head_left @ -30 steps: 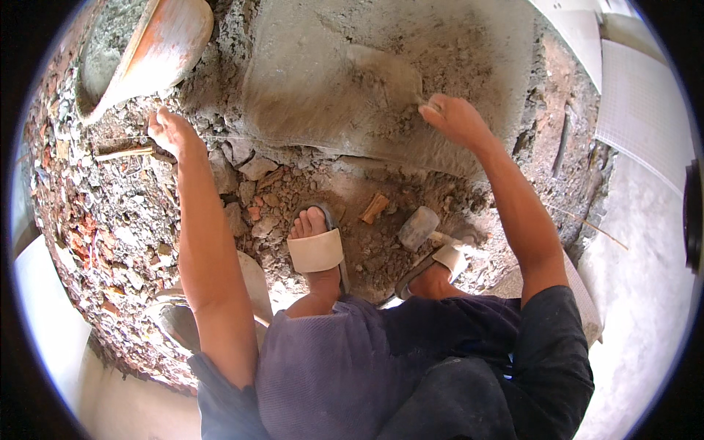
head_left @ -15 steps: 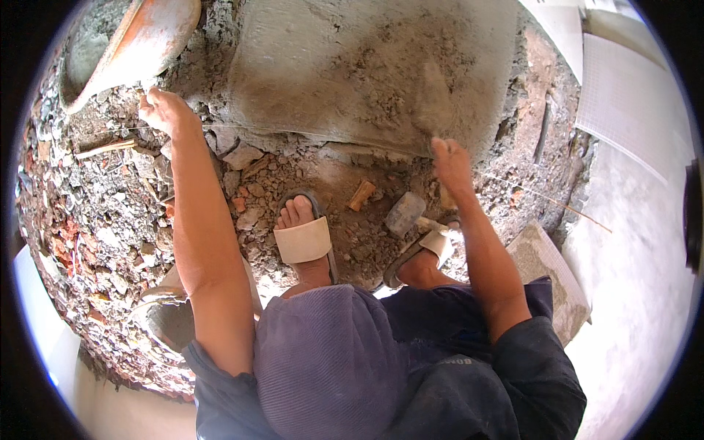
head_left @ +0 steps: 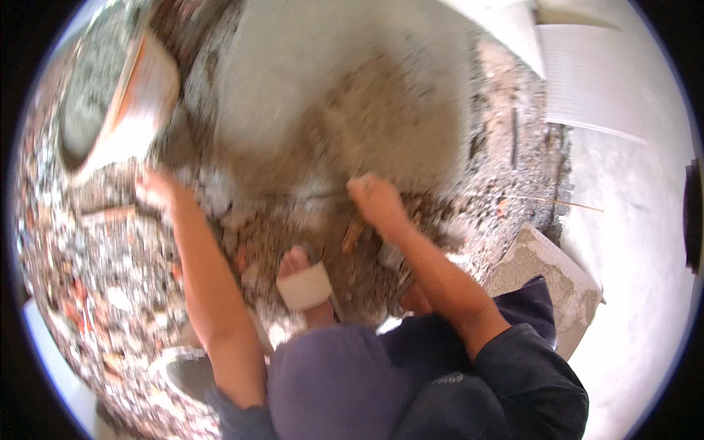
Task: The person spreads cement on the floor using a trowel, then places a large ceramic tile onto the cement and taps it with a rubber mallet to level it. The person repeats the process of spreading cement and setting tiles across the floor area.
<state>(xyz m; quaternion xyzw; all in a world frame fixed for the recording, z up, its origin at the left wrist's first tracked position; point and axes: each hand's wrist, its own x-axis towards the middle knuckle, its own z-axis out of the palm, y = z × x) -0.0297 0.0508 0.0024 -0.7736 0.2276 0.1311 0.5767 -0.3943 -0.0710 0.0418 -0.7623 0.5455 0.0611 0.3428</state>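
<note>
My right hand (head_left: 376, 199) is closed, reaching over the near edge of a grey mortar bed (head_left: 271, 81). A long shape sticking out beyond its fingers looks like a trowel (head_left: 337, 143), smeared by motion over a patch of loose brown mix (head_left: 396, 103). On the left, my left hand (head_left: 155, 188) is held with its fingers drawn together, just below an orange-rimmed tub (head_left: 145, 92) of grey mortar. Blur hides what those fingers hold, if anything.
Rubble (head_left: 103, 271) covers the ground at left. By my sandalled feet (head_left: 304, 286) lie a brick-coloured piece (head_left: 352, 237) and a partly hidden mallet (head_left: 390, 255). A thin stick (head_left: 565, 203) and a mortar-stained tile (head_left: 546, 282) are at right, near pale flooring (head_left: 623, 257).
My right hand has swept left and nearer to me, the blurred trowel shape with it. The view has shifted, so the tub and mortar bed appear lower; my left hand stays near the tub.
</note>
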